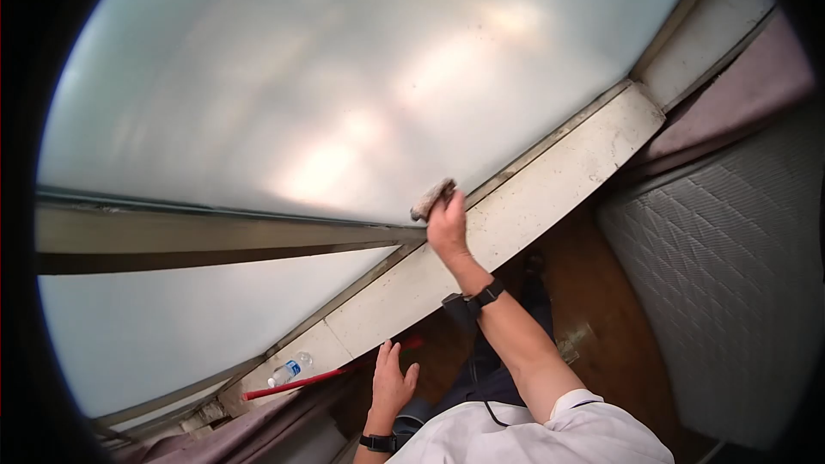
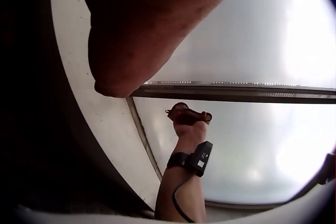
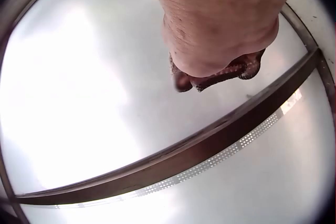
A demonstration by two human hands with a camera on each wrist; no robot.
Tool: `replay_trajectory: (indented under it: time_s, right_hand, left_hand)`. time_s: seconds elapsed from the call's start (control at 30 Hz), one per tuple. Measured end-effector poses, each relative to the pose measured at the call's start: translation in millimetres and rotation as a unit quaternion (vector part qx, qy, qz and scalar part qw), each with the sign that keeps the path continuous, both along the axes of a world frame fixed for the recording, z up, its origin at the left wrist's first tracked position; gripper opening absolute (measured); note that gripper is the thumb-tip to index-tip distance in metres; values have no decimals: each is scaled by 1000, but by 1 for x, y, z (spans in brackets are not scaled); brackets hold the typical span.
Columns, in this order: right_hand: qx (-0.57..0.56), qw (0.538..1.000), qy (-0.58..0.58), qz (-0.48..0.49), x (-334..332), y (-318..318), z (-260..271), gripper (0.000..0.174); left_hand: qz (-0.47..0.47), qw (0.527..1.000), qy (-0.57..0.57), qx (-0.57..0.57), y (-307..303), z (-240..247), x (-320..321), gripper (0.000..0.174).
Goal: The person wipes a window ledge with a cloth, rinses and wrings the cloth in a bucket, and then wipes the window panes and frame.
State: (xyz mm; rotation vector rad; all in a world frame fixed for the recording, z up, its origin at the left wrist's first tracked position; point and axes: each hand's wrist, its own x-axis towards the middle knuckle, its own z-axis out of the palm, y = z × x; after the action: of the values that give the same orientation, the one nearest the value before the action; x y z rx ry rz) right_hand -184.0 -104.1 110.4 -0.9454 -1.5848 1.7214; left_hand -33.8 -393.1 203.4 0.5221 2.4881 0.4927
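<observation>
In the head view the right hand [image 1: 448,228] grips a crumpled grey-brown cloth [image 1: 432,199] against the lower corner of a large frosted window pane [image 1: 344,103]. The right wrist view shows the back of that hand [image 3: 220,35] with dark folds of the cloth [image 3: 226,77] below it, over the glass. The left hand [image 1: 392,385] is held in the air near the sill's edge, fingers extended and holding nothing. From the left wrist, the left hand [image 2: 131,40] looms large and dark, and the right hand [image 2: 190,127] with the cloth appears beyond it.
A white sill [image 1: 550,176] runs diagonally under the window frame [image 1: 215,230]. On its lower left part lie a clear plastic bottle [image 1: 285,373] and a red rod [image 1: 296,384]. A grey quilted mattress [image 1: 722,266] stands at right, beside a pink curtain [image 1: 739,94].
</observation>
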Motion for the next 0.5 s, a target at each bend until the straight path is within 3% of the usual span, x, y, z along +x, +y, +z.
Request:
replay_trajectory:
  time_s: [0.07, 0.13, 0.23, 0.27, 0.3, 0.37, 0.5]
  right_hand:
    - [26, 997, 29, -70, -5, 52, 37, 26]
    - [103, 974, 68, -191, -22, 124, 22, 24]
    - [24, 957, -10, -290, -32, 218, -20, 42]
    - [-61, 961, 9, -270, -30, 227, -30, 42]
    - [-193, 950, -46, -242, -25, 226, -36, 40]
    - [-329, 930, -78, -148, -19, 203, -65, 28]
    - [-436, 884, -138, 95, -3, 109, -99, 34]
  left_hand:
    - [17, 1000, 1, 7, 6, 5, -1, 63]
    - [23, 1000, 0, 15, 3, 5, 5, 62]
    - [47, 999, -6, 0, -10, -2, 20, 62]
    - [56, 998, -11, -7, -13, -3, 24, 61]
    - [67, 998, -8, -5, -16, -4, 27, 61]
    - [74, 997, -15, -11, -21, -5, 35, 60]
    - [98, 995, -9, -8, -20, -3, 39, 58]
